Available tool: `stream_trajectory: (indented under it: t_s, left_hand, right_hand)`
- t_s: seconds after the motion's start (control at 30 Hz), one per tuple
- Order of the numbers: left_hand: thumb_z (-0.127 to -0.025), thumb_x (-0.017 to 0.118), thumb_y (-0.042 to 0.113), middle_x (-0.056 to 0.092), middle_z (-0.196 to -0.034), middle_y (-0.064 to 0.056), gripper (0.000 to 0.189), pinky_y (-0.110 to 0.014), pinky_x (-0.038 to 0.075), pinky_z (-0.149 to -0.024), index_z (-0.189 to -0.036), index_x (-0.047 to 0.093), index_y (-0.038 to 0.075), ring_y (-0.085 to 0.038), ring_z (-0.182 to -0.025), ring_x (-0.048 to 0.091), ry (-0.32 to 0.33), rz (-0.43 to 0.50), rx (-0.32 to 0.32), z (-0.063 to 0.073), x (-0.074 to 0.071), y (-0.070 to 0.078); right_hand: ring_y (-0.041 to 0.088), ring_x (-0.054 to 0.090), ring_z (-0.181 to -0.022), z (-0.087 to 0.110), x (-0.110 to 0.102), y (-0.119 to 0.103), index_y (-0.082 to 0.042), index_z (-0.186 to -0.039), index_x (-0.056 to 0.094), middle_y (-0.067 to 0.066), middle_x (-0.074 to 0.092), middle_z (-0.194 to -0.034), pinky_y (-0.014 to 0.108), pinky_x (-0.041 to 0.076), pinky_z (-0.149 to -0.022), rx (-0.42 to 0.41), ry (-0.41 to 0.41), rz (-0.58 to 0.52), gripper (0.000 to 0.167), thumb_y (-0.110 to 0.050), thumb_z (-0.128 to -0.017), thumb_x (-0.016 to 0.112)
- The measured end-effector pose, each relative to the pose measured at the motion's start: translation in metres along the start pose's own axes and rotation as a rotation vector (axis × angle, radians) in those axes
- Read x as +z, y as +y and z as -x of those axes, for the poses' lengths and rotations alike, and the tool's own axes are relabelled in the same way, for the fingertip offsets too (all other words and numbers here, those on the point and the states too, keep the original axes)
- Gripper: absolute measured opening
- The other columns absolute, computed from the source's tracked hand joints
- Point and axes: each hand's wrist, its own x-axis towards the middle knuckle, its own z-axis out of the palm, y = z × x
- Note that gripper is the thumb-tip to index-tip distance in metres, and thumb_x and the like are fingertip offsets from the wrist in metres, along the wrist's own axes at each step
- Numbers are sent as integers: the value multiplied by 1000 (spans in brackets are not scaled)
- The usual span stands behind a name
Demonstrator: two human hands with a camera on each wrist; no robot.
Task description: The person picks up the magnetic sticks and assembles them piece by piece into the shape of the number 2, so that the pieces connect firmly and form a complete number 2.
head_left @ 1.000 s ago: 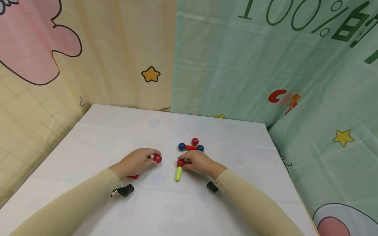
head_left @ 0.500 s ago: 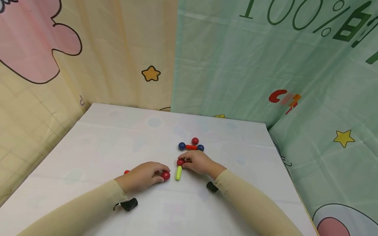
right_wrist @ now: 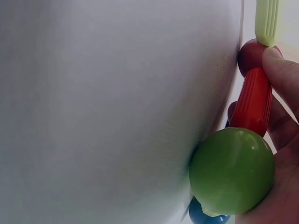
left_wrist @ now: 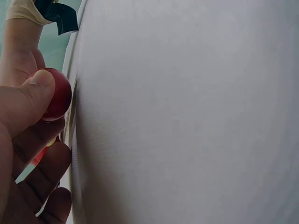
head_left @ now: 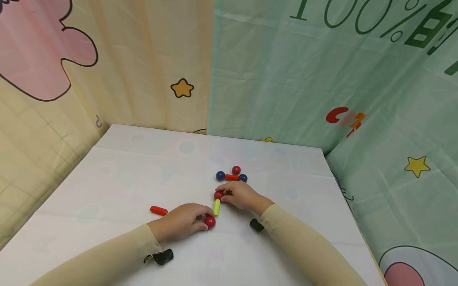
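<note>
My left hand pinches a red ball between thumb and fingers, close by the near end of a yellow-green rod. That rod's far end meets another red ball, which my right hand grips. In the right wrist view a ridged red rod runs from this gripped ball to a green ball under the palm. The head view hides the green ball beneath the hand. Thumb and fingertips of the left hand show on the red ball in the left wrist view.
Beyond the right hand, a red rod lies between two blue balls, with a red ball just behind. A loose red rod rests left of the left hand. Patterned curtains stand behind the white table.
My left hand has carried its red ball toward me and rightward, up to the yellow-green rod's near end. The loose red rod has come into full view. My right hand stays in place.
</note>
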Motion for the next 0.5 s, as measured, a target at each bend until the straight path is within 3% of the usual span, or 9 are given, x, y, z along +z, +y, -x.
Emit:
stream_trajectory:
  t_s: [0.2, 0.5]
  left_hand:
    - [-97, 77, 34, 71, -117, 15, 37, -34, 56, -95, -132, 70, 24, -5, -103, 61, 9, -13, 35, -2, 2, 2]
    - [-97, 78, 31, 71, -116, 15, 35, -33, 56, -93, -131, 71, 24, -4, -101, 62, 29, -22, 72, -7, 5, 3]
  right_hand:
    - [8, 62, -98, 0, 0, 0, -23, -133, 74, -7, 76, -120, 25, 55, -90, -1, 0, -3, 34, -22, -99, 75]
    - [8, 62, -102, -1, 0, 0, -24, -133, 74, -8, 75, -125, 27, 57, -94, 5, -6, -7, 34, -22, -99, 75]
